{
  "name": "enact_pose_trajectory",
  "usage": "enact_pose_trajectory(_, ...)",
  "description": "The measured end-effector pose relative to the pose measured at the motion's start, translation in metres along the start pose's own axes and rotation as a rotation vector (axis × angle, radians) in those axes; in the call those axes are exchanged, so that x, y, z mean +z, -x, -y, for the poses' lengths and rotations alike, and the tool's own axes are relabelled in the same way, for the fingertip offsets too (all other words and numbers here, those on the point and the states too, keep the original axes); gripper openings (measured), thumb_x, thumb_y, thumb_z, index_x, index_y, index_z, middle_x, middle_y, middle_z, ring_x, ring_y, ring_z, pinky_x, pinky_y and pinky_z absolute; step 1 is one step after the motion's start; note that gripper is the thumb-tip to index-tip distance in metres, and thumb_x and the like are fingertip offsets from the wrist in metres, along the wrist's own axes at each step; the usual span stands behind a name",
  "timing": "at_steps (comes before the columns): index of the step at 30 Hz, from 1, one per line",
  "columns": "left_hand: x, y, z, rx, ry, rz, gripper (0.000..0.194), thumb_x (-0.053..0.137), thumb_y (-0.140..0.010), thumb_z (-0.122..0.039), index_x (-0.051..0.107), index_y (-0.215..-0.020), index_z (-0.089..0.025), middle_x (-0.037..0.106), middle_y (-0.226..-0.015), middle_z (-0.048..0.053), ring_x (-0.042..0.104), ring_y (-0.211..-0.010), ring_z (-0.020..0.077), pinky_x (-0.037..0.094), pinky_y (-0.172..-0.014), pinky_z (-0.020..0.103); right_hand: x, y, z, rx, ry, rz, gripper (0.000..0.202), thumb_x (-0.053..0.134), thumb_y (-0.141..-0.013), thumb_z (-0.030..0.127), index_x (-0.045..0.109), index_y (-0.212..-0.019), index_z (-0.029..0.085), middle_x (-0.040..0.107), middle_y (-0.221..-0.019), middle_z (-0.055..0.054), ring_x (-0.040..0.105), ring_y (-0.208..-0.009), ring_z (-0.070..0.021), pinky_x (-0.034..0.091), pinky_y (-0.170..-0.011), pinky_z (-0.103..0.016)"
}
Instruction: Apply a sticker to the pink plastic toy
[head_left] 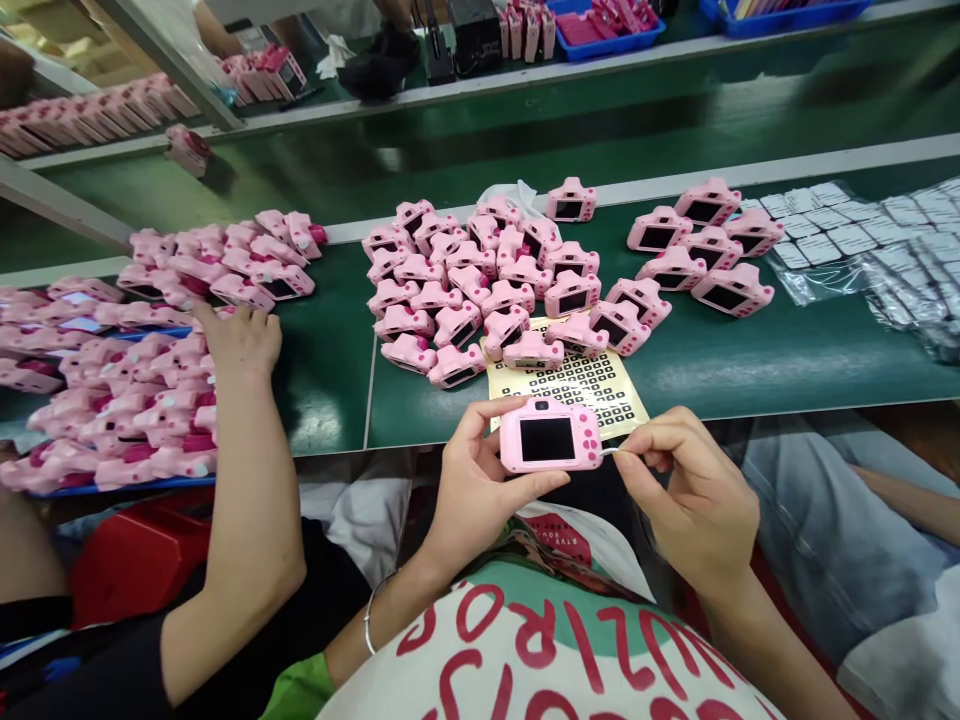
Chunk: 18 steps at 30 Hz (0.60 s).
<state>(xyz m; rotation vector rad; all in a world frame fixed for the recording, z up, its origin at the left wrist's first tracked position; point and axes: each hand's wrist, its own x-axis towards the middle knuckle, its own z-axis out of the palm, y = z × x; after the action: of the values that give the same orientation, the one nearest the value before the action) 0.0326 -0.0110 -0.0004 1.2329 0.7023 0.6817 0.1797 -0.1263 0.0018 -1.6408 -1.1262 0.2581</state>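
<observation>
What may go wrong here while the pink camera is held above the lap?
1. The left hand grips the pink camera only by its edges, off the table; it might slip.
2. The right hand pinches something small at the camera's side; it could be dropped.
3. A co-worker's arm is close and might bump.

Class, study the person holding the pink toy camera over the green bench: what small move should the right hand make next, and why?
Probably press the small white piece pinched in the right hand onto the right edge of the pink camera. The left hand already steadies the camera, screen facing up, and the piece's tip sits right at that edge. A yellow sticker sheet lies just beyond on the bench.
</observation>
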Motion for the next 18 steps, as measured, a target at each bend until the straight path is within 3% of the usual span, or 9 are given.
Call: enact_pose_trajectory(18, 0.0004, -0.0001, 0.0003, -0.031, 0.029, 0.019, 0.061, 0.089, -0.057, -0.01, 0.059, -0.11, -0.02, 0.062, -0.118, 0.007, 0.067, -0.102, 0.0212, 0.06, -0.085, 0.03, 0.0075, -0.006, 0.0035, 0.098, 0.001, 0.038, 0.009, 0.061, -0.088, 0.013, 0.06, -0.082, 0.02, 0.051, -0.075, 0.002, 0.045, -0.066, -0.0124, 0.038, -0.06, -0.027)
